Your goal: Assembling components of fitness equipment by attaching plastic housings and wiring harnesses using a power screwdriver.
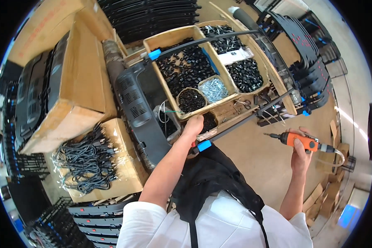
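Note:
My left hand (194,125) reaches to the front edge of the parts bins, next to a small container of tiny black parts (208,120). Its fingers point away and are hidden, so their grip does not show. Out to the right, my right hand (301,159) is wrapped round an orange power screwdriver (299,141), its bit pointing left and a clear hose at its back end. Between my arms and the bins runs a large black plastic frame (132,109) with a vented side panel and blue corner pieces (204,146).
A divided tray (148,42) holds black plastic parts, a bowl of black screws (191,101) and silver screws (213,89). Scissors (244,104) lie beside it. Bundled black cables (89,161) rest on a carton at left. Stacked black frames (308,45) stand at far right.

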The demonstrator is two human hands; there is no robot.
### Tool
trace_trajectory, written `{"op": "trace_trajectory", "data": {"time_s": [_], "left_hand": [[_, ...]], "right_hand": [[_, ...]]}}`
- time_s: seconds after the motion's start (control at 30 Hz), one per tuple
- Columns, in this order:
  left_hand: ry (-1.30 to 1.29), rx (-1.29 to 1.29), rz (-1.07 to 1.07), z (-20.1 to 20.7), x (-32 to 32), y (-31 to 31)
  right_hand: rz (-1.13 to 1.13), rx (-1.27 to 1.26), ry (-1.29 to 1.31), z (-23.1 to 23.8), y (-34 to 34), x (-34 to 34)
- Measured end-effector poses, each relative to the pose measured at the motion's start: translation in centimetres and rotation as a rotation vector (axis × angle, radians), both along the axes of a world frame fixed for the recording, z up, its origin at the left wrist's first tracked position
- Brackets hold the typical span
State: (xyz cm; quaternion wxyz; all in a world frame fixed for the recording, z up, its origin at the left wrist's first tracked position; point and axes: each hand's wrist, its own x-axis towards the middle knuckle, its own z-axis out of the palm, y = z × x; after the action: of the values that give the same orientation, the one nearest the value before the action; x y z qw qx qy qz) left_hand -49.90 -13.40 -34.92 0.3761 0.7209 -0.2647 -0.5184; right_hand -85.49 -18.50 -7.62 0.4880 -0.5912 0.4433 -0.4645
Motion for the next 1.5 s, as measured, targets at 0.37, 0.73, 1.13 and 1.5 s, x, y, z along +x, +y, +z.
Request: {"op": "trace_trajectory", "data": {"time_s": [0.37,0.73,1.13,1.5], "left_hand": [[-0.621,0.336,-0.567,9.8,-6.9,2.5],[-0.537,0.523,-0.432,12.0,-7.7,-1.3],[-1.12,-0.276,0.327,11.1,-11.1,4.6],[0.807,-0.483,1.4,3.7,-17.4,5.0]], "right_hand": [[-0.343,0.807,-0.468,-36.9,-8.2,0.3],[0.005,1.23,-0.589,-45.8,-11.4,7.1],[1.14,-0.205,0.493,-12.9,-28.2,27.7],[1.163,-0.308,1.021,-23.3,-40.9,47.4]]}}
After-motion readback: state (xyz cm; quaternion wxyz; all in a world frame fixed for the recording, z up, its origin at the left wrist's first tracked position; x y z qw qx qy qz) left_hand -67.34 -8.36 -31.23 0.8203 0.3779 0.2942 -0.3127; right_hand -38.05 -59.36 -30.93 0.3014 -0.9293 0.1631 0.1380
